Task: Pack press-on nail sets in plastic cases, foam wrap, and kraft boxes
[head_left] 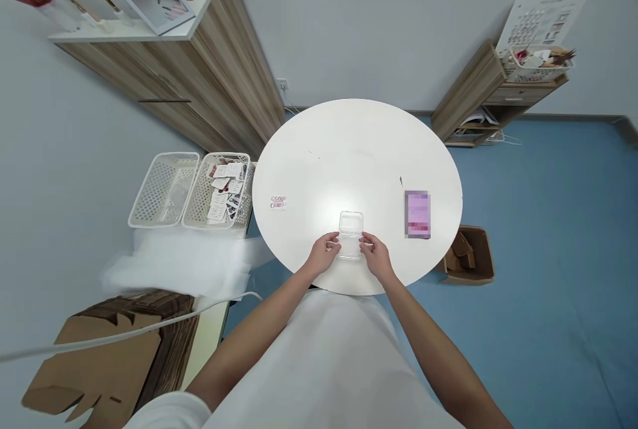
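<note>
A small clear plastic hinged box (351, 228) lies open on the round white table (349, 150), near its front edge. My left hand (325, 254) pinches the box's near half from the left. My right hand (375, 256) pinches the same half from the right. A small strip of pink pieces (278, 202) lies on the table to the left. To the right lies a flat pink and purple card (417, 214), with a tiny dark speck (401, 181) just beyond it.
Two white mesh baskets (172, 190) stand left of the table, one holding several small packets (224, 193). Flat cardboard (109, 356) lies at lower left, an open cardboard box (468, 256) on the blue floor at right. Wooden cabinets (199, 77) line the back wall.
</note>
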`<state>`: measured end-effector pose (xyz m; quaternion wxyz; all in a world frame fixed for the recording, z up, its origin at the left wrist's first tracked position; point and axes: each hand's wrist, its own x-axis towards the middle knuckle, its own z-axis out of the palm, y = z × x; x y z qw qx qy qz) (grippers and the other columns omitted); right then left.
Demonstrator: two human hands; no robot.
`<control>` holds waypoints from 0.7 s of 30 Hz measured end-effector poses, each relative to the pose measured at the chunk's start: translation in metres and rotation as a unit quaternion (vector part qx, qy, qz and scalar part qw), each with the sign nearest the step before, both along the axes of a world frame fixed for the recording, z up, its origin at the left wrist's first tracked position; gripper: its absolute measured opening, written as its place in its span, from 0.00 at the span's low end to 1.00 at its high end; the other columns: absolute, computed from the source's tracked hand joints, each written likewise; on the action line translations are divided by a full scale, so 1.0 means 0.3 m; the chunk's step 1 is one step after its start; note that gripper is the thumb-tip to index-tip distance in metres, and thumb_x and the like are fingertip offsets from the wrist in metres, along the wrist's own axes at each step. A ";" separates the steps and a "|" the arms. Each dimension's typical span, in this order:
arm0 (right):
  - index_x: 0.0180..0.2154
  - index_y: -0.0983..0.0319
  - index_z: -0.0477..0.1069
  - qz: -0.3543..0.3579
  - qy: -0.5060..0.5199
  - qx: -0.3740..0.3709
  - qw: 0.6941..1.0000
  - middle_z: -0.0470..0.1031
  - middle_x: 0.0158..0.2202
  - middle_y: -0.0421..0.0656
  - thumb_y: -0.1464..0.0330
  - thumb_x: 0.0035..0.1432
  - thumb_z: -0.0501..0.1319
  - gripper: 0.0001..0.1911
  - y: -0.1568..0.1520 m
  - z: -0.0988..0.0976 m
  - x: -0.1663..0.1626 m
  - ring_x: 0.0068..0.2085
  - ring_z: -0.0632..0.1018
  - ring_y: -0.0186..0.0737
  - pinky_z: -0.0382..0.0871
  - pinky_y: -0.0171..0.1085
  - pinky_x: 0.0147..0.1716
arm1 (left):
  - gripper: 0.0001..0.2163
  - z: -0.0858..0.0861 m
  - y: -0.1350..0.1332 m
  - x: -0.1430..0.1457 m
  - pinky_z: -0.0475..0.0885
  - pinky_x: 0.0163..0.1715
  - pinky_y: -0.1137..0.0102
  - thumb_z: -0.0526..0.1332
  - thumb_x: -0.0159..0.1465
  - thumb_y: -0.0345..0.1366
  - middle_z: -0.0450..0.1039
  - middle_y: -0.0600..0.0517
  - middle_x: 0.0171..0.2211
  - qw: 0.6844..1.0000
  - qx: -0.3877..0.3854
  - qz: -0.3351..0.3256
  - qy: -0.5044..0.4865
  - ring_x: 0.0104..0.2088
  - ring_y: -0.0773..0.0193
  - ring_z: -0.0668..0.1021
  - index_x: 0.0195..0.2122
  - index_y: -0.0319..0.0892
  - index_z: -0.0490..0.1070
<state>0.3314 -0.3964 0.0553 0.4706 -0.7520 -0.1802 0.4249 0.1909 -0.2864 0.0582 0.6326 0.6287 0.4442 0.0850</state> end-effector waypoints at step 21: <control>0.53 0.58 0.58 0.087 -0.106 -0.054 0.989 0.66 0.43 0.45 0.65 0.47 0.56 0.29 0.073 -0.115 0.008 0.36 0.70 0.39 0.65 0.38 0.36 | 0.26 -0.122 0.036 0.035 0.63 0.44 0.68 0.59 0.51 0.27 0.65 0.45 0.44 0.993 -0.001 0.083 0.088 0.41 0.64 0.70 0.53 0.39 0.60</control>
